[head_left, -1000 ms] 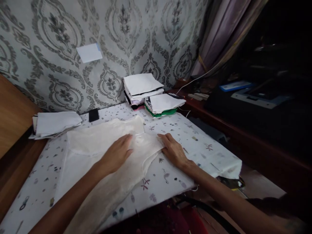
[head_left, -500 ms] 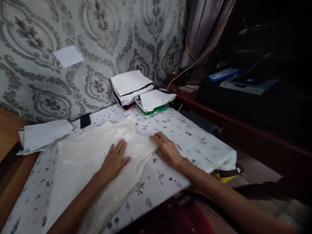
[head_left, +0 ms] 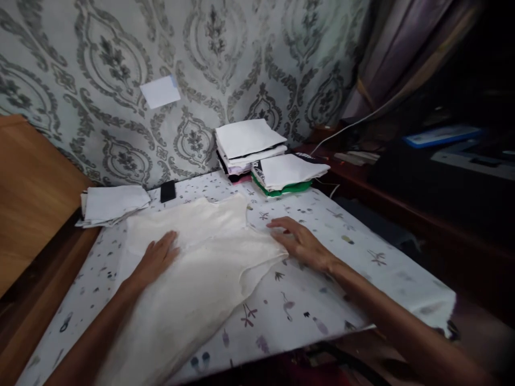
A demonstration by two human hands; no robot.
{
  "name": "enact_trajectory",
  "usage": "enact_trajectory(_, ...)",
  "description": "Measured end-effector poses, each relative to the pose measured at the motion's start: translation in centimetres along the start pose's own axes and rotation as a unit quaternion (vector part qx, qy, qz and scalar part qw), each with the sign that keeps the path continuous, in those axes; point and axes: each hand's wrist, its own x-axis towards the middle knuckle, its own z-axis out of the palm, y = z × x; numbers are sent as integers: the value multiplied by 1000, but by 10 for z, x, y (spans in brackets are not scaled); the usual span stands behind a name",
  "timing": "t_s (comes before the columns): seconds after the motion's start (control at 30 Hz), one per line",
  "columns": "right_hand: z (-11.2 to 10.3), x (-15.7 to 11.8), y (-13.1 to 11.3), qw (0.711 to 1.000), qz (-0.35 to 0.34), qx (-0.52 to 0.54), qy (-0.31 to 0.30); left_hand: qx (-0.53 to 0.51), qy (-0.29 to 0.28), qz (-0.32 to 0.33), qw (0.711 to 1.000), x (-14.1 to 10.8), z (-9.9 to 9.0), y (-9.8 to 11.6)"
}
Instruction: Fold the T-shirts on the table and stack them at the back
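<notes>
A cream-white sleeveless garment (head_left: 209, 262) lies spread over the patterned tablecloth, its lower part running toward the near edge. My left hand (head_left: 158, 257) rests on the garment's left part, palm down, slightly blurred, fingers extended. At the garment's right end is my right hand (head_left: 301, 244), fingers apart and slightly bent, beside the shoulder and armhole edge; nothing shows in its grasp.
Folded clothes stand in a tall stack (head_left: 250, 140) and a lower stack (head_left: 287, 172) at the back. A folded white pile (head_left: 116, 203) and a black phone (head_left: 168, 191) are back left. The tablecloth (head_left: 346, 289) reaches the right edge.
The view has turned left, shifting the scene rightward. My left hand has slid left across the garment. My right hand has loosened from the shoulder edge, its fingers now spread.
</notes>
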Motion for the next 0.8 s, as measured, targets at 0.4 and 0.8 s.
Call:
enact_trajectory(0.4, 56, 184, 21, 959, 68, -275, -19, -26, 113, -318, 941, 51, -34, -110)
enact_trajectory(0.8, 44, 216, 39, 963, -56, -217, -150, -55, 160, -360, 917, 78, -45, -119)
